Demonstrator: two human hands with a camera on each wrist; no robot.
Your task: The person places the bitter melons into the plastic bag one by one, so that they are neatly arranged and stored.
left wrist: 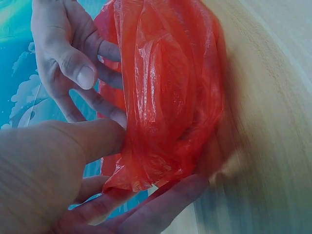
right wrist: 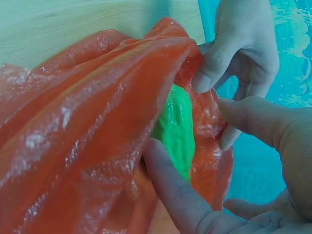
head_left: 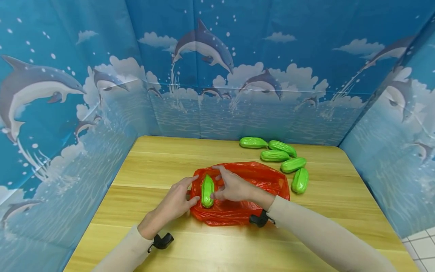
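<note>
A crinkled red plastic bag (head_left: 258, 170) lies spread on the table. In its left part is a glossy green bitter-melon-shaped vegetable (head_left: 207, 192), pointed end away from me; the right wrist view shows the green vegetable (right wrist: 178, 131) beneath a fold of the film. My left hand (head_left: 175, 200) is at the bag's left edge, its thumb and fingers spread apart and touching the film. Reaching over the bag from the right, my right hand (head_left: 234, 185) has its fingers spread beside the vegetable, thumb close to its lower right side.
Several similar green vegetables (head_left: 274, 155) lie in a curved row behind and right of the bag, the nearest one (head_left: 300, 181) beside its right edge. Dolphin-printed blue curtains (head_left: 217, 109) surround the wooden table (head_left: 163, 155) at the back and sides.
</note>
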